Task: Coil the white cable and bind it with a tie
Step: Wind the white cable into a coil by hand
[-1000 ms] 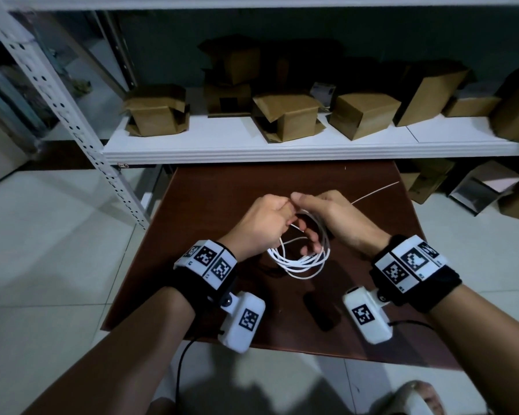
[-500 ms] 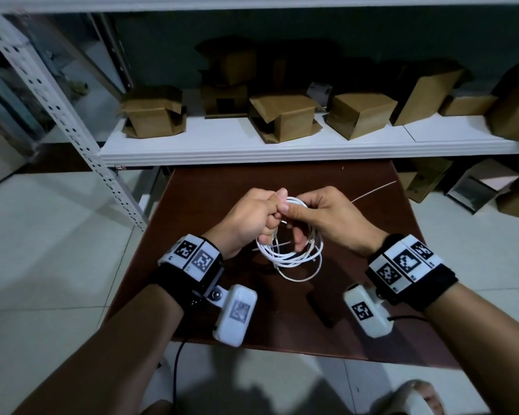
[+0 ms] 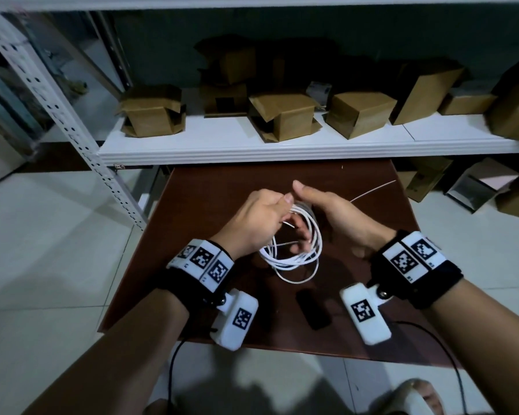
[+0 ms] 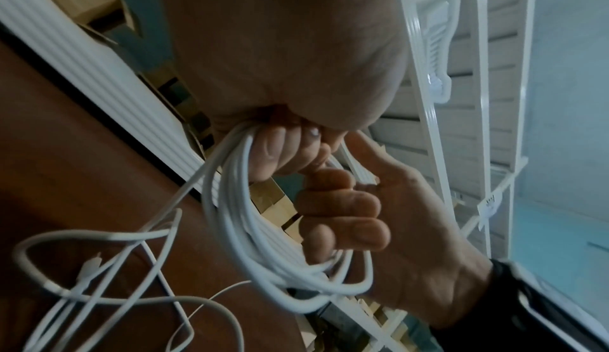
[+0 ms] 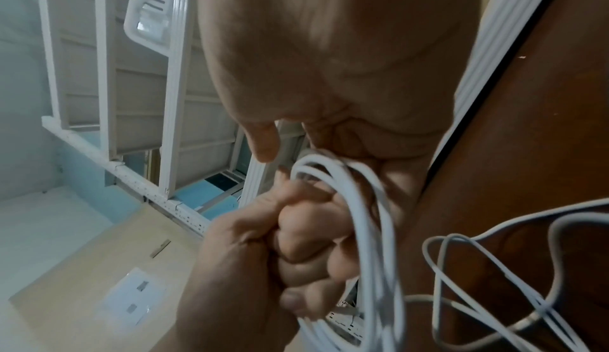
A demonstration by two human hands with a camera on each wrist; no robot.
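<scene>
The left hand (image 3: 259,223) clenches the cable (image 3: 294,259), most of it looped and held above the table (image 3: 222,187). The right hand (image 3: 330,217), fingers curled through the loops, holds them too. One loose loop hangs; binding looks not yet done.

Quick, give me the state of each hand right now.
Left hand: fingers curled round the top of the cable coil, gripping it.
Right hand: fingers loosely curled through the coil, thumb raised off it.
</scene>
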